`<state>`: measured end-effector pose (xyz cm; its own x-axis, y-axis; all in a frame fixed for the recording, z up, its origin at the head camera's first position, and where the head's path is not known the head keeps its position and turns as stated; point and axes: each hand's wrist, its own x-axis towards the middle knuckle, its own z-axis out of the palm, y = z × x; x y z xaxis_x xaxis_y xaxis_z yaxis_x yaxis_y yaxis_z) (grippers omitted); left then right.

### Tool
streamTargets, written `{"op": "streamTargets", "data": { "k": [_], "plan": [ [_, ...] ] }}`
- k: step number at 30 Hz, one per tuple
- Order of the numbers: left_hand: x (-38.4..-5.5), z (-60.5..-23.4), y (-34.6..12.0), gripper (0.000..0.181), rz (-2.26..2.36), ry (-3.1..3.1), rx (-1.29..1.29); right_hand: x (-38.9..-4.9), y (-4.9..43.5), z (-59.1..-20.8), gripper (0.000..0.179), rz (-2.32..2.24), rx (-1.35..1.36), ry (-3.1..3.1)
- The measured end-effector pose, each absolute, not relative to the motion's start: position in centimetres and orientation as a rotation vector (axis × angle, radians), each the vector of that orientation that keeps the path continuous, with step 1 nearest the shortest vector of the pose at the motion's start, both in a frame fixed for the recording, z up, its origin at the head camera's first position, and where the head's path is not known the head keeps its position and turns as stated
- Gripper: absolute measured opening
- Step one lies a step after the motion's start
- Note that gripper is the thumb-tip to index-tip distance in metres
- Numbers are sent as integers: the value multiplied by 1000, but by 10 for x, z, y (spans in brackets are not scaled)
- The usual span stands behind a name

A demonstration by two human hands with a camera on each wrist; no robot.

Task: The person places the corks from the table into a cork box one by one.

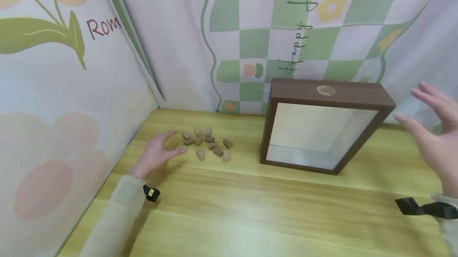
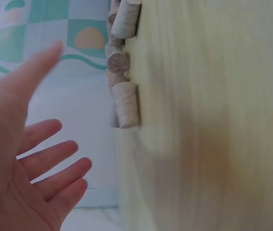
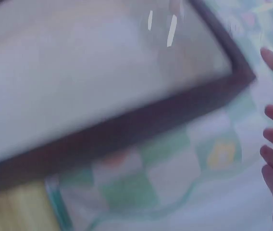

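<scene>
Several small corks (image 1: 209,139) lie scattered on the wooden table at the left; a pale one (image 2: 126,105) is nearest in the left wrist view. My left hand (image 1: 155,153) hovers just left of them, thumb and fingers spread apart with nothing between them. To the right stands a dark brown box frame (image 1: 332,90) with a clear front panel (image 1: 318,137) and a round hole (image 1: 326,90) in its top. My right hand (image 1: 438,129) is raised off the box's right side, fingers extended and holding nothing; the right wrist view shows it apart from the frame.
The light wooden table (image 1: 229,205) stretches in front of both arms. A printed curtain (image 1: 179,50) hangs close behind the box, and a flowered one (image 1: 71,90) borders the table's left edge. Dark straps (image 1: 152,193) sit on the wrists.
</scene>
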<state>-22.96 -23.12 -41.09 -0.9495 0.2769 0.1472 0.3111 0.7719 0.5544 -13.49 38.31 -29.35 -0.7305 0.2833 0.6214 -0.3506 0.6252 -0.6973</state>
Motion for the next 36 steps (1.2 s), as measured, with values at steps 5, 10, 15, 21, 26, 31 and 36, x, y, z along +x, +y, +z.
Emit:
{"op": "streamTargets", "data": {
  "k": [5,10,15,21,26,31,36],
  "plan": [
    [-232,-428,-230,73,-1055,-2867,-460,-142,346,-280,43,1083,250,-2057],
    [-237,-437,-225,63,-1139,-2852,-431,-149,322,-279,29,1058,339,-1929],
    [-236,-437,-224,47,-1160,-2826,-410,-156,313,-281,26,1089,328,-1859],
    [-237,-440,-223,29,-1117,-2818,-386,-160,314,-282,29,1117,326,-1837],
    [-236,-442,-221,23,-1126,-2814,-372,-166,326,-286,31,973,358,-1853],
    [-234,-439,-222,23,-1223,-2790,-328,-171,335,-288,29,810,459,-1824],
    [-232,-428,-223,25,-1319,-2721,-236,-168,324,-284,29,792,543,-1777]
  ]
}}
